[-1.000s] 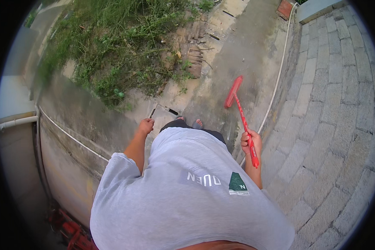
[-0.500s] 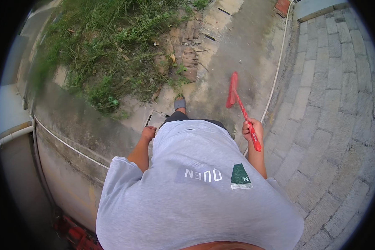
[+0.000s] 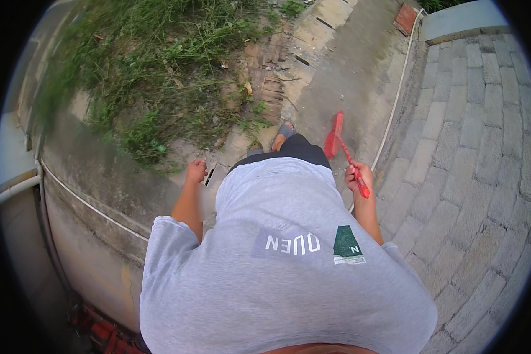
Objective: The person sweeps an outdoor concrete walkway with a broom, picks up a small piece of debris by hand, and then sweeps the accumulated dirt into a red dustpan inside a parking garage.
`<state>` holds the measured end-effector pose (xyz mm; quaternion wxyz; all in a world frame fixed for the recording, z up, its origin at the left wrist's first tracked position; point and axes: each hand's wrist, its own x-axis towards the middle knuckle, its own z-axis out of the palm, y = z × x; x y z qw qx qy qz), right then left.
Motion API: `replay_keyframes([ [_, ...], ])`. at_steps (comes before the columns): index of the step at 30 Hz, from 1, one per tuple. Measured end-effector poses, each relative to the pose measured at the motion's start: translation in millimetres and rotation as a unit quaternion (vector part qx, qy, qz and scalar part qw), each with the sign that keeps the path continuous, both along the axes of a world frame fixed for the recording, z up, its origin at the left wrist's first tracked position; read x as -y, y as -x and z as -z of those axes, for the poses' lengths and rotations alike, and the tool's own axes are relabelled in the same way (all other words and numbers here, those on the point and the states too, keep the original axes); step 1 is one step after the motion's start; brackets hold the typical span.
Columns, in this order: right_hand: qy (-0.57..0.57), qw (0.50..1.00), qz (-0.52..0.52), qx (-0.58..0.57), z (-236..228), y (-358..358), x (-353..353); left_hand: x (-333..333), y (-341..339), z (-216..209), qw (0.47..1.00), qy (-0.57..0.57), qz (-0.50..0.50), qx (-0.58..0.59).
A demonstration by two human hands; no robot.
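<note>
My right hand (image 3: pixel 360 177) is closed round the handle of a red brush (image 3: pixel 335 134) on the right side of my body. The brush's long head points forward over the concrete, and its handle slants back through my fist, with the butt end sticking out toward me. I cannot tell whether the bristles touch the ground. My left hand (image 3: pixel 196 170) hangs out to the left with its fingers curled in, and nothing shows in it. Below it is a slot in the concrete.
On the right runs a grey block wall (image 3: pixel 454 135) with a white pipe (image 3: pixel 398 100) along its foot. Weeds (image 3: pixel 153 76) grow ahead on the left, beside broken bricks (image 3: pixel 272 94). A red brick (image 3: pixel 405 19) lies far ahead. Red machinery (image 3: pixel 103 330) shows at the lower left.
One foot has swung forward in a step. My left hand has moved out to the left and forward. The brush, still in my right hand, has shifted slightly nearer to my body.
</note>
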<state>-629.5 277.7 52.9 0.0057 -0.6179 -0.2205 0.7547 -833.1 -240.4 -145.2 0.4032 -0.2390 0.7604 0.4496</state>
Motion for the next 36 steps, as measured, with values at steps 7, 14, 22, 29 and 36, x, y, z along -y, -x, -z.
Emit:
replay_keyframes([
  [7, 0.022, 0.999, -0.026, -0.005, -9, 34, -5, 91, -96, 33, 0.995, 0.086, 0.049, 0.026],
  [14, 0.005, 0.997, -0.071, 0.010, -2, 63, -5, 80, -134, 25, 0.992, 0.042, -0.075, 0.097],
  [22, 0.008, 0.998, -0.067, 0.006, -2, 70, -11, 85, -131, 52, 0.894, 0.127, 0.268, -0.337],
  [29, -0.010, 0.997, -0.082, -0.008, 6, 54, -11, 29, -27, -18, 0.998, 0.039, -0.049, 0.025],
  [36, -0.062, 0.992, -0.111, -0.009, 20, 45, -8, -12, 25, -64, 0.996, 0.065, -0.015, -0.054],
])
